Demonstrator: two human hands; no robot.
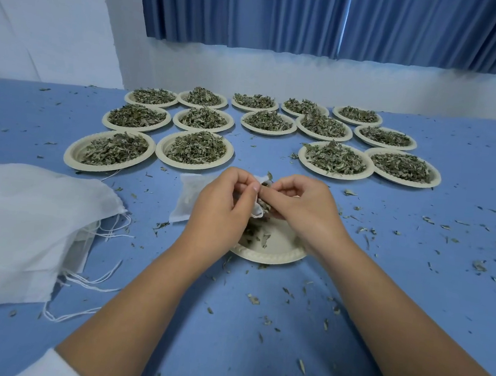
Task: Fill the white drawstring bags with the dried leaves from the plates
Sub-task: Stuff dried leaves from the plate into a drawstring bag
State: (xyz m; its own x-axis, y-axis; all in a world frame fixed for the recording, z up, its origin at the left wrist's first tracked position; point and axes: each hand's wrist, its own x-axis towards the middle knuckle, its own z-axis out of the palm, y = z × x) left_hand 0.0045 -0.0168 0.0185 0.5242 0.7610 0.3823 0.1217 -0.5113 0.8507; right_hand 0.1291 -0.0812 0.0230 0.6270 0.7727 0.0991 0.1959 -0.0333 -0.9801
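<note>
near paper plate [268, 252]: few dried leaves [263, 239] left, under both hands | white drawstring bag [257, 210]: above that plate, part-filled, mouth turned toward right hand [302, 208], long axis hidden by fingers | left hand [220, 208]: pinches bag rim | right hand: pinches dried leaves at mouth | far plates [331, 174]: heaped

Pleated blue curtains [333, 17] are hanging along the back; a white wall [311, 78] is running beneath them; a blue tablecloth [468, 178] is stretching across the foreground.
</note>
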